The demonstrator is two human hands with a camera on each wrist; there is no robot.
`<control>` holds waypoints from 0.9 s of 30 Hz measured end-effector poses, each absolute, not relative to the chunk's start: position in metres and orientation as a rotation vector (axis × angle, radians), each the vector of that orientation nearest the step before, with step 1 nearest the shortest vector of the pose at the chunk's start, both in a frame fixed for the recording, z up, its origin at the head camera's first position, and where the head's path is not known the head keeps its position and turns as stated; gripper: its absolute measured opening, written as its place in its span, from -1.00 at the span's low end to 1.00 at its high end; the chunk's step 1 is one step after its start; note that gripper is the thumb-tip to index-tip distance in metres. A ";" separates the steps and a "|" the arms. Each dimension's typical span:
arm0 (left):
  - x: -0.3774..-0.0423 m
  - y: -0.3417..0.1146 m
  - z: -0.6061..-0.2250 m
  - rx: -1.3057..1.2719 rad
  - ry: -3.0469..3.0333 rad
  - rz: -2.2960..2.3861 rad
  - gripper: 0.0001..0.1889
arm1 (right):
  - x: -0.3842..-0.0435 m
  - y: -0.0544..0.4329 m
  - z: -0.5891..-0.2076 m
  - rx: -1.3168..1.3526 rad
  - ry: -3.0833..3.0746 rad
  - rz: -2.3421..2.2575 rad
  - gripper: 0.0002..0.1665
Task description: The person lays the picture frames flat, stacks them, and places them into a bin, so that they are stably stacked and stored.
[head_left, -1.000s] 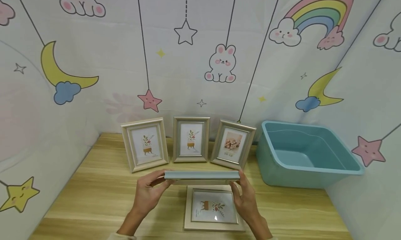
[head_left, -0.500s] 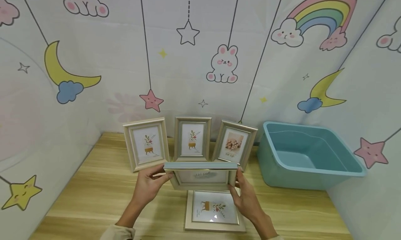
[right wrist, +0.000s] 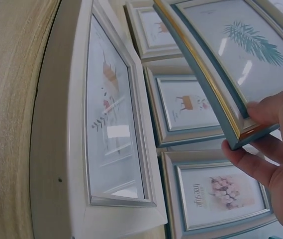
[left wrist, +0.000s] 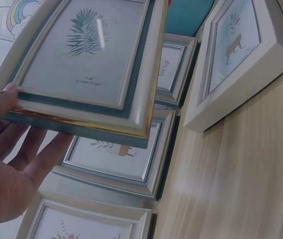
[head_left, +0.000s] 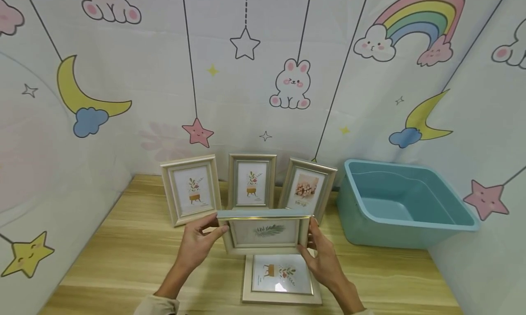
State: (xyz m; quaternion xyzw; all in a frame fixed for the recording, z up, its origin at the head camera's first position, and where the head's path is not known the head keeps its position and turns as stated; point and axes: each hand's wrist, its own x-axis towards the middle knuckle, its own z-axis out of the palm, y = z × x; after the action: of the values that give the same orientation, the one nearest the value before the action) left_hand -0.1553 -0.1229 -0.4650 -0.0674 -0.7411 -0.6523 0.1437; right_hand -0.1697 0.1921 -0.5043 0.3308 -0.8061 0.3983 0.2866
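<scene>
Between both hands a picture frame with a green leaf print [head_left: 269, 233] is held sideways, tilted, above the table. My left hand [head_left: 199, 242] pinches its left end, thumb on the front and fingers behind, as the left wrist view shows. At the right end my right hand [head_left: 324, 255] grips it the same way. Below lies a cream picture frame [head_left: 281, 298] flat on the table, its plant print [head_left: 279, 270] facing up; the held frame hides its far edge in the head view. The held frame's side is blue-green with a gold edge [right wrist: 208, 74].
Three picture frames stand upright at the back: a cream one [head_left: 169, 194] at left, a silvery one [head_left: 232, 180] in the middle, and one with a flower photo [head_left: 306, 186] at right. A blue-green plastic tub [head_left: 386, 233] sits on the wooden table [head_left: 123, 255] at right.
The held frame has tilted from edge-on so that its leaf print now shows, and it has risen slightly. Both hands keep their grip. The other frames and the tub stay in place.
</scene>
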 end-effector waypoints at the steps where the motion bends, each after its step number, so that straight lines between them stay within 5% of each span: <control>1: -0.156 -0.122 -0.466 -0.202 -2.110 -1.876 -0.59 | -0.169 0.191 -0.505 0.872 -2.163 1.074 0.24; 11: -0.156 -0.105 -0.476 -0.115 -1.740 -2.233 -0.51 | -0.161 0.186 -0.499 0.737 -2.292 1.467 0.22; 18: -0.153 -0.119 -0.478 -0.410 -1.567 -2.658 -0.46 | -0.155 0.188 -0.491 0.530 -2.432 1.670 0.26; 27: -0.153 -0.139 -0.482 -0.651 -1.886 -2.642 -0.43 | -0.155 0.197 -0.489 0.471 -2.546 1.845 0.29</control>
State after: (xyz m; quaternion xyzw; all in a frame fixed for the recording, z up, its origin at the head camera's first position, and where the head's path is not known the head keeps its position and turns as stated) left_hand -0.1529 -0.1390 -0.4818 -0.1960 -0.5676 -0.7951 -0.0847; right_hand -0.1550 0.1966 -0.4888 0.1481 -0.8006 0.5803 -0.0189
